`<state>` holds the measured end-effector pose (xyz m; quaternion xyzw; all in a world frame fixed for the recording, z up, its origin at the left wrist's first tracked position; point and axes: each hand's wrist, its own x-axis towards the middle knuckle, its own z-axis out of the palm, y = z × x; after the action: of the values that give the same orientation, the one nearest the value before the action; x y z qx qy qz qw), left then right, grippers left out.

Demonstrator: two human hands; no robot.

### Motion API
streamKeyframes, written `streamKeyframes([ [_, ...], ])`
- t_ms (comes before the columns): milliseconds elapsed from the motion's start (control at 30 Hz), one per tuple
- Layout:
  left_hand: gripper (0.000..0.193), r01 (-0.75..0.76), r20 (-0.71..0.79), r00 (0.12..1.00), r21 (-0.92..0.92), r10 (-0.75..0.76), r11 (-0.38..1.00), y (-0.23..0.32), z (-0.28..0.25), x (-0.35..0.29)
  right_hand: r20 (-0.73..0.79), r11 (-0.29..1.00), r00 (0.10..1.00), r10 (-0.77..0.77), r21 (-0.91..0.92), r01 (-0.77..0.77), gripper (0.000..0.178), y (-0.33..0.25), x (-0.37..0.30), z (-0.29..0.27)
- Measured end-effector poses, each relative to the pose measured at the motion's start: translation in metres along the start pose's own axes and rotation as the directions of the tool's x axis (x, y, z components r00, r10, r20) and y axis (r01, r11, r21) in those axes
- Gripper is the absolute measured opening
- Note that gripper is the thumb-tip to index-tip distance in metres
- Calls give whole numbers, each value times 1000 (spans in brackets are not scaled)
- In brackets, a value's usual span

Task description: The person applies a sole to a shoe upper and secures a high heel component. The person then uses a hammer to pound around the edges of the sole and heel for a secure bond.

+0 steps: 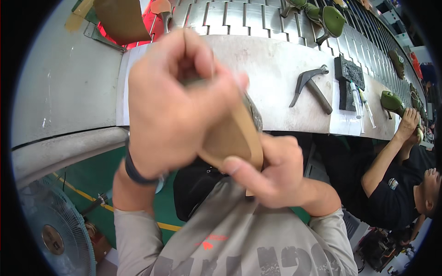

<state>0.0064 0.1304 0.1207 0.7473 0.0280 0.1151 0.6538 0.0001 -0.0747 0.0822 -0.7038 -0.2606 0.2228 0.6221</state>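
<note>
Hands up close: left hand (170,106) pinches shut on the upper end of a tan shoe insole (232,138), right hand (271,170) clamps its lower edge from five o'clock, thumb pressed on the face. Best kept steady, I'd say, with the thumb flat and the pinch firm so the piece doesn't twist. Insole looks smooth, stiff, cardboard-brown, gently curved, held above the bench (276,69). At two o'clock lie a curved-head hammer (309,87) and syringes (361,103).
</note>
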Motion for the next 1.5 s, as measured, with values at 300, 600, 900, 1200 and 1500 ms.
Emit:
streamKeyframes([
  [300,72,192,368,906,-798,209,572,-91,12,80,-49,925,992,112,371,-86,31,39,47,-53],
  [600,89,-202,279,899,-424,339,883,-97,32,62,-164,909,983,84,417,-8,34,51,49,-51],
  [900,85,-212,268,899,-428,347,879,-100,38,63,-190,925,976,103,380,-23,31,52,50,-55],
  [1200,79,-57,258,946,-468,198,882,-92,30,45,-162,935,979,127,348,-64,27,42,42,-51],
  [1500,111,42,298,951,-398,86,916,-121,-2,-42,80,945,975,-208,-242,222,17,33,32,-48],
])
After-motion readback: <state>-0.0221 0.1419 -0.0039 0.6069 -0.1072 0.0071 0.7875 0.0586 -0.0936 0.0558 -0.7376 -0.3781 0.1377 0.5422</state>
